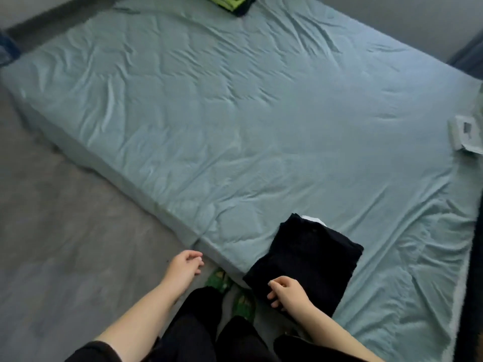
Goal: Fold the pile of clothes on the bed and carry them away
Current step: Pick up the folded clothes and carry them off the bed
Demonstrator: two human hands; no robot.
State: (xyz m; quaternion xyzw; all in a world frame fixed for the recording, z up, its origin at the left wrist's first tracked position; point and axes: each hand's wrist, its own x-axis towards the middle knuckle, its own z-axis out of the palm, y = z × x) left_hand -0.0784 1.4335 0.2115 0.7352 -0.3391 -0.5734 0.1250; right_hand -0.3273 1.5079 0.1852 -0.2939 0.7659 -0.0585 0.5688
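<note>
Grey floor (65, 218), low mattress (235, 126) laid straight on it, pale teal sheet creased all over.

- Left fingers (195, 256) loosely curled, holding nothing. Left hand (184, 267) hangs over the floor just off the mattress's near corner, apart from the cloth.
- Right fingers (274, 283) curled in, thumb close to forefinger. Right hand (287, 292) sits at the near end of the folded black garment (311, 257). Cannot tell whether it pinches the fabric or only rests on it.
- Black garment: a neat, dark, matte oblong. It lies on the mattress's near edge beside that same corner, its near end overhanging slightly. A sliver of white shows at its far end.
- Green slippers (220, 279) and black trouser legs (198, 322) on the floor, tight against the mattress's near corner.
- Far edge of the mattress: a small stack of bright green and dark cloth (232, 3), half cut off by the frame.
- Right edge of the mattress: a white packet (465, 137), blurred.
- Wide, bare sheet across the middle of the mattress. Broad strip of floor along its left side.
</note>
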